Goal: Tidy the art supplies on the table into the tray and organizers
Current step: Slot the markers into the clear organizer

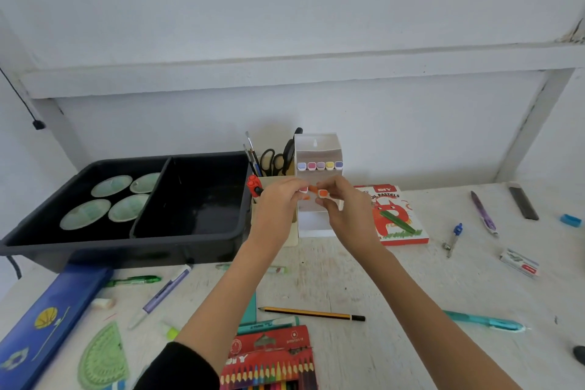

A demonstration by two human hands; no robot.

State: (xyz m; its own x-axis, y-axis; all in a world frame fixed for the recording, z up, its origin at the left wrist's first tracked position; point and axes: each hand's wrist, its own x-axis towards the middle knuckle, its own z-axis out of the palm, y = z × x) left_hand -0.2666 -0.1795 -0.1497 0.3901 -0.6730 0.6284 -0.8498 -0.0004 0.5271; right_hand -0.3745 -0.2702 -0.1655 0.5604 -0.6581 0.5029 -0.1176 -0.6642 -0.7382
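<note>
Both your hands are up in front of the white marker organizer, a boxy translucent plastic case with a row of pastel square caps showing in its upper tier. Your left hand and right hand meet over an orange marker: the right fingertips pinch the end with the square orange cap, the left fingertips close on the other end, and the marker sits just in front of the case's lower tier. Whether it touches the case, I can't tell.

Just left of the case stands a cream pen holder, mostly behind your left hand, with black-handled scissors and thin brushes poking out. Left of that is the dark, glossy, two-compartment tray; four round pale-green palettes lie in its left compartment.

On the matte white table: a flat oil pastel box right of the case, a striped yellow-and-black pencil between your forearms, a red pack of coloured pencils near you, a green protractor and a long blue pencil case at the left.
</note>
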